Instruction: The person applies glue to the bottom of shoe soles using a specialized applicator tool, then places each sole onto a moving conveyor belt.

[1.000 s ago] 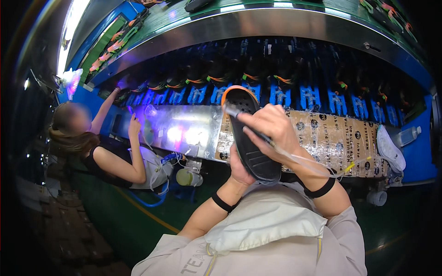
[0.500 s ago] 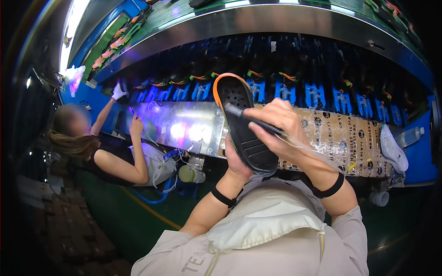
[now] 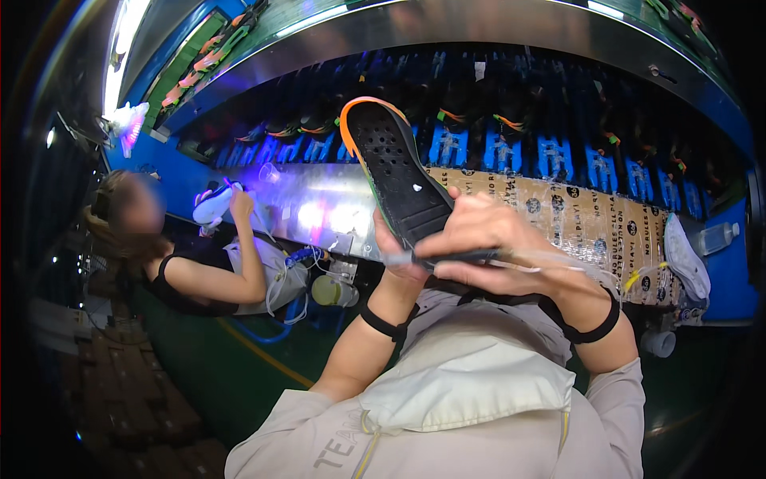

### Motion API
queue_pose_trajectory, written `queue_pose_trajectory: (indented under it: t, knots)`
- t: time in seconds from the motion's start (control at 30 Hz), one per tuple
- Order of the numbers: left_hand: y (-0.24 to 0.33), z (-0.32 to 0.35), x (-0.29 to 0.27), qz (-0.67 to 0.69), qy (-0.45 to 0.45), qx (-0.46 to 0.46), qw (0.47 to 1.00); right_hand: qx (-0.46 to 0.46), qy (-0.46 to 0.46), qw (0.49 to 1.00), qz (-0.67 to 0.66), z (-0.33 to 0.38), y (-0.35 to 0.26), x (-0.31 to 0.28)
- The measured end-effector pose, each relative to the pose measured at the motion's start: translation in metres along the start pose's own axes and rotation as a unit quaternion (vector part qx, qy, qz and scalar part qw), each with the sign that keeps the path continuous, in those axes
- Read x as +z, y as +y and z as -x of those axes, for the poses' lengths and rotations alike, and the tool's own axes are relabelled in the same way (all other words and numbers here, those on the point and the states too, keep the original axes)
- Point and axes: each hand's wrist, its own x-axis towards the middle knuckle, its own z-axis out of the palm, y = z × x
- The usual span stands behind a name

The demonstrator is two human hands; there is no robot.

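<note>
My left hand grips a black shoe sole from underneath at its near end, palm and fingers partly hidden. The sole tilts up and away from me. Its far end has an orange rim and a cluster of round holes, and grooves cross the nearer part. In my right hand is a dark-handled brush, pinched between thumb and fingers. Its blurred pale tip lies over the near end of the sole, by my left hand. From the handle a thin clear tube runs off to the right.
Brown printed cardboard covers the bench beyond my hands. A white shoe piece and a clear bottle are at right. Blue racks holding dark shoes line the back. A co-worker at left handles a bluish-lit shoe.
The brush has moved from the sole's middle to its near end. The sole has shifted a little left and farther away. A bluish-lit shoe now shows by the co-worker's hands.
</note>
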Motion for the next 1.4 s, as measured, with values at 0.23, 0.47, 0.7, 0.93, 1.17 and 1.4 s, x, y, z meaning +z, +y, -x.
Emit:
queue_pose_trajectory:
  t: [0.23,0.47,0.7,0.93,1.17,1.4]
  knots:
    - [0.010,-0.007,0.004,0.038,-0.002,-0.031,0.999,-0.022,-0.083,0.996,-0.012,0.001,-0.015,-0.012]
    - [0.033,-0.022,0.007,0.011,-0.094,-0.038,0.995,-0.034,-0.116,0.993,-0.003,-0.002,-0.024,-0.013]
    - [0.053,-0.029,0.021,-0.100,-0.111,-0.041,0.988,0.000,-0.112,0.991,0.070,-0.002,-0.030,-0.020]
    - [0.066,-0.035,0.039,-0.139,-0.102,-0.062,0.983,0.033,-0.078,0.996,0.027,0.004,-0.029,-0.022]
    - [0.075,-0.043,0.054,-0.213,-0.144,-0.120,0.959,0.056,-0.130,0.990,0.007,0.002,-0.034,-0.036]
    - [0.080,-0.066,0.037,-0.276,-0.074,-0.215,0.934,0.058,-0.164,0.985,-0.023,0.000,-0.035,-0.043]
